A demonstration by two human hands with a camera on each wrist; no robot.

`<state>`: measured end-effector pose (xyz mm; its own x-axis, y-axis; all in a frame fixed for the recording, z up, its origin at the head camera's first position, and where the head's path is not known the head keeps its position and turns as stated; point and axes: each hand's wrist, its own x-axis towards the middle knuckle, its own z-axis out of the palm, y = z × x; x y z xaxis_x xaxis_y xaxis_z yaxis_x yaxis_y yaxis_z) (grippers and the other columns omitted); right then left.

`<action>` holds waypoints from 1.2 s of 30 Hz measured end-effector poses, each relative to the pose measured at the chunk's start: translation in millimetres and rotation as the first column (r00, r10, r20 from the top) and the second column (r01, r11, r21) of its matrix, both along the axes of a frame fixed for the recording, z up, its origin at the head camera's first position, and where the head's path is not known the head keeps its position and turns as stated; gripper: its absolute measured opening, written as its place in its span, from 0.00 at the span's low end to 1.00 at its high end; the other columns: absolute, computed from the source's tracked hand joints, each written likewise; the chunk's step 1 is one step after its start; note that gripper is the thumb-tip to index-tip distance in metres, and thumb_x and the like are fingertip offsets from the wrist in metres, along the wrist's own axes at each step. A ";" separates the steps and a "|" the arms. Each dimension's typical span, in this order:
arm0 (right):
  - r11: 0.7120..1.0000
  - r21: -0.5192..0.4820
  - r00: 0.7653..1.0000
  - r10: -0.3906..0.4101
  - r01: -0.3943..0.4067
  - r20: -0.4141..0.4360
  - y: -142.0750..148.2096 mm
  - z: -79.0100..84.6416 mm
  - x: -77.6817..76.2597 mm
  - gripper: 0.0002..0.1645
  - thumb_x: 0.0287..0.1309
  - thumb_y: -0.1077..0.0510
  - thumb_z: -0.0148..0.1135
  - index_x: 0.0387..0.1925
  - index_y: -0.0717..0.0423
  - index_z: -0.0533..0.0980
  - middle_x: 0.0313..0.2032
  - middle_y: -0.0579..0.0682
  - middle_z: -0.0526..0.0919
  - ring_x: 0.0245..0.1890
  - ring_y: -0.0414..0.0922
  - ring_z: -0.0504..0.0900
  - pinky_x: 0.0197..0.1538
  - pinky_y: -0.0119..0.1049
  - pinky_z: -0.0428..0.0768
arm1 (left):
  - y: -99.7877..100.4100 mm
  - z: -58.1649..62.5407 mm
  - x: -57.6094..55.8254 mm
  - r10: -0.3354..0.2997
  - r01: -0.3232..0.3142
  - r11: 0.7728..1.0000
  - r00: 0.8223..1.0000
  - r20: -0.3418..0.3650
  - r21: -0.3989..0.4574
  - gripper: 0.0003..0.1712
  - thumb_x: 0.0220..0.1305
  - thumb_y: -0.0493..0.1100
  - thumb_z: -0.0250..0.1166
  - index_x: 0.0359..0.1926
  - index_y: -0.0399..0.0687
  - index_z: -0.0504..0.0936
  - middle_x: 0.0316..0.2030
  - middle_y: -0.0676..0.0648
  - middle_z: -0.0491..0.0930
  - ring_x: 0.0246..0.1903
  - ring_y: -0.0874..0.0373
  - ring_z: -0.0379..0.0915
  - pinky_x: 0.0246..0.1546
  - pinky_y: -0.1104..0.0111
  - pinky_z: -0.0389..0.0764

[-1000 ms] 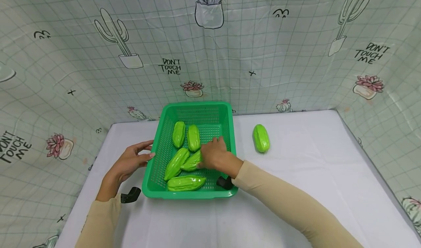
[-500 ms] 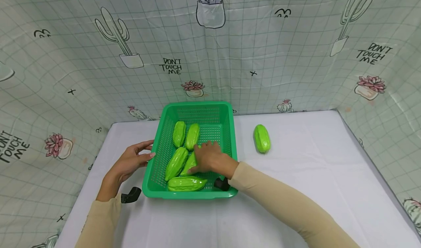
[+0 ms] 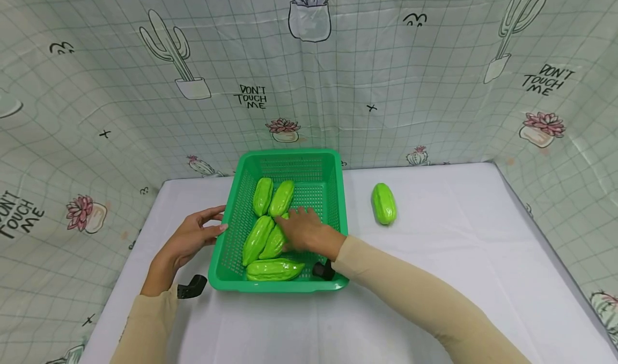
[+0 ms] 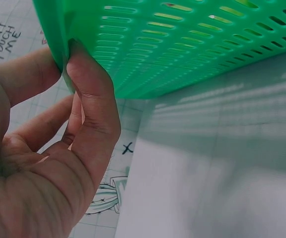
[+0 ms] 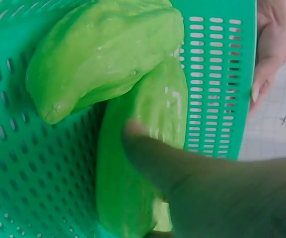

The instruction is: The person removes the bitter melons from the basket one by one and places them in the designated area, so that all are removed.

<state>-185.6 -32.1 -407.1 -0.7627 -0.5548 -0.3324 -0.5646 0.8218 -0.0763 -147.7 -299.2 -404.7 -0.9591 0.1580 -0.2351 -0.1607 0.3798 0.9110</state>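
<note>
A green perforated plastic basket (image 3: 340, 208) holds several glossy, bright-green ridged gourds; one lies along the near wall (image 3: 274, 269). At the basket's left rim my left hand (image 3: 193, 238) pinches the edge between thumb and fingers, as the left wrist view shows. My right hand (image 3: 301, 231) is inside the basket, touching a slanted gourd (image 3: 273, 242) from its right side. In the right wrist view the blurred right thumb (image 5: 150, 151) lies across a gourd (image 5: 120, 193); the other fingers are mostly hidden.
One more gourd (image 3: 384, 204) lies on the white-covered table (image 3: 434, 230), right of the basket. Behind stands a grid-patterned cloth backdrop (image 3: 338, 85) with cactus drawings. A black piece (image 3: 192, 287) sticks out at my left wrist, another (image 3: 323, 270) at my right.
My right hand has moved left, and the gourd it touches has shifted left and turned against its neighbour. The upper middle gourd has tilted. My left hand stays on the rim.
</note>
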 end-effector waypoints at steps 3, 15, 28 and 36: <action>1.000 0.008 1.000 0.006 -0.006 -0.001 0.0 -0.2 -1.2 0.48 0.68 0.39 0.69 0.83 0.43 0.61 0.78 0.58 0.64 0.78 0.59 0.62 0.78 0.56 0.62 | -0.4 0.1 -0.1 -0.001 0.001 1.000 1.000 -0.001 0.010 0.39 0.78 0.37 0.63 0.81 0.30 0.57 0.65 0.28 0.65 0.39 0.64 0.79 0.42 0.71 0.84; 0.991 0.132 0.985 0.023 0.000 -0.172 -3.5 12.8 14.3 0.50 0.67 0.28 0.63 0.81 0.46 0.65 0.73 0.59 0.71 0.75 0.56 0.68 0.75 0.54 0.69 | -0.8 -2.1 -0.9 -0.004 0.004 1.000 1.000 0.001 0.000 0.40 0.78 0.39 0.64 0.81 0.32 0.57 0.67 0.28 0.64 0.39 0.63 0.79 0.43 0.71 0.84; 0.987 0.162 0.997 0.020 -0.008 -0.076 -6.4 16.5 12.9 0.49 0.68 0.26 0.61 0.79 0.47 0.67 0.68 0.56 0.79 0.72 0.55 0.73 0.76 0.54 0.66 | -1.5 -2.0 -1.3 -0.004 0.004 1.000 1.000 0.000 0.016 0.40 0.78 0.38 0.63 0.81 0.31 0.56 0.66 0.28 0.64 0.39 0.64 0.81 0.44 0.71 0.84; 0.995 0.097 0.998 0.031 -0.024 -0.063 2.5 8.4 3.5 0.58 0.61 0.23 0.66 0.81 0.49 0.64 0.70 0.62 0.74 0.72 0.58 0.71 0.73 0.55 0.70 | -1.1 -1.8 -1.0 0.000 0.000 1.000 1.000 0.006 0.015 0.40 0.78 0.39 0.64 0.81 0.31 0.57 0.66 0.28 0.64 0.40 0.64 0.81 0.45 0.71 0.84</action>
